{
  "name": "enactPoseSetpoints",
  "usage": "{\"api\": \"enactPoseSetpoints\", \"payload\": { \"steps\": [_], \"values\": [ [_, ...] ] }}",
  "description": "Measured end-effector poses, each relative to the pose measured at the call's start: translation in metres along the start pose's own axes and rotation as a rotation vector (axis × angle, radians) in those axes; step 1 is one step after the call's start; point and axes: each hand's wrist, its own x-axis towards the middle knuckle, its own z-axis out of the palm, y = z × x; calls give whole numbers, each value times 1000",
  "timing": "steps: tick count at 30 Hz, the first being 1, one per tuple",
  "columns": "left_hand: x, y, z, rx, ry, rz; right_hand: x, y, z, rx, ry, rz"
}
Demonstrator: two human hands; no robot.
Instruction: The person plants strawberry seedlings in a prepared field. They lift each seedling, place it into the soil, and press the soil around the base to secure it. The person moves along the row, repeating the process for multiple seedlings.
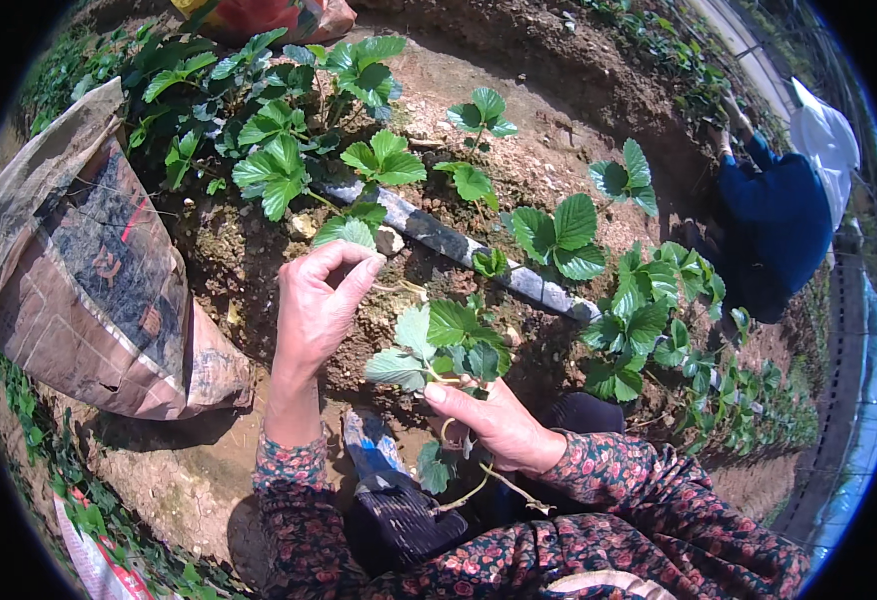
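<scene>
My right hand (495,427) holds a bunch of strawberry runners (476,487) with leaves. Toothed green leaves (446,337) stick out past its thumb, and pale stems with one small leaf (432,466) hang below. To its upper left is my left hand (317,307), thumb and forefinger tips pinched together in front of a strawberry leaf (345,231). I see nothing plainly between those tips. A thin dry stem (402,287) shows just right of the left thumb; whether the hand touches it is unclear. Rooted strawberry plants (558,232) grow in the soil beyond both hands.
A grey drip hose (438,232) crosses the bed. On the left stands a worn, soil-stained sack (108,300); a red and yellow bag (281,16) lies at the top. Another person in blue (776,217) bends over plants at right. My shoe (371,442) is below.
</scene>
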Motion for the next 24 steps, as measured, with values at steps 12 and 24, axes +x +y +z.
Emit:
{"api": "enactPoseSetpoints", "payload": {
  "steps": [12,24],
  "values": [
    [146,-88,147,794,-94,-29,-21,6,-27,-51,242,16],
    [7,36,64,59,-204,265,40,-49,-52,62,346,-488]
  ]
}}
